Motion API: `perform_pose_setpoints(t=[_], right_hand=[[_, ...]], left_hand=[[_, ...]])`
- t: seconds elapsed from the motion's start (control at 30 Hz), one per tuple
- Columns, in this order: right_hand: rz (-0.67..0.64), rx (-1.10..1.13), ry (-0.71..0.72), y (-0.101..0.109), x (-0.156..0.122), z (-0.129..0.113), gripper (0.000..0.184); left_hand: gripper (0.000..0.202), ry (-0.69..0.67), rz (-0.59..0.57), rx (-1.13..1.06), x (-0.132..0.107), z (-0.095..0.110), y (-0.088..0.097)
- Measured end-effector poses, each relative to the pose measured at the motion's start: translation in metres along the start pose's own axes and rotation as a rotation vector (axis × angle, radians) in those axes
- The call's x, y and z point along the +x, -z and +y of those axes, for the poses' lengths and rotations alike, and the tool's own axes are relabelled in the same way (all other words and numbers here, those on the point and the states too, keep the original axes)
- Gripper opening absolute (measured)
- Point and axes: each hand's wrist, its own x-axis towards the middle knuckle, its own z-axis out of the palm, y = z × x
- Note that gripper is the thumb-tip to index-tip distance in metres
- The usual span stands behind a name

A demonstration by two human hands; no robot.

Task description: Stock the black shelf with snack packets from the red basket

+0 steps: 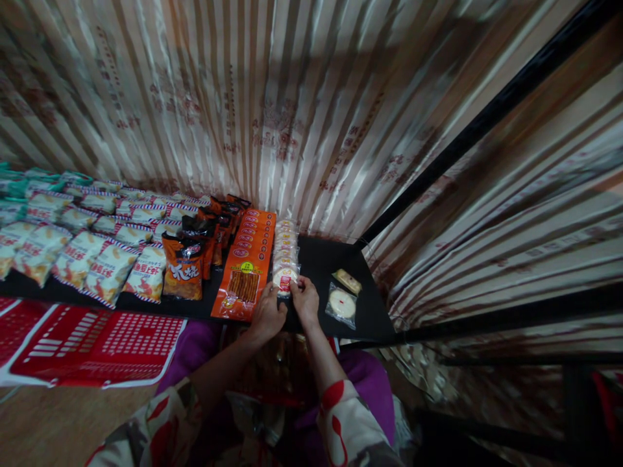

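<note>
Both my hands meet at the front of a row of clear-wrapped round white cakes (285, 250) on a black shelf (321, 259). My left hand (269, 313) and my right hand (305, 299) pinch the frontmost cake packet (285, 279) from either side, fingers curled onto its wrapper. To the left of the row lies a stack of flat orange snack packs (246, 272). A single round cake packet (342, 303) and a small yellowish packet (347, 280) lie loose to the right of my right hand.
Dark orange snack bags (183, 266) and rows of pale striped-edge snack bags (107, 259) fill the shelf's left. A red and white printed sheet (92, 344) hangs below the shelf front. Striped curtains back the shelf; a black frame pole (467, 130) rises at the right.
</note>
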Motion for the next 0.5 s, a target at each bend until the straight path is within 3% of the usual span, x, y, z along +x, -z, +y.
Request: perform_pose_setpoints(t=[0.5], right_hand=[[0.007, -0.136, 0.003, 0.0, -0.002, -0.005, 0.032]], left_hand=[[0.043, -0.116, 0.029, 0.095, -0.012, 0.001, -0.001]])
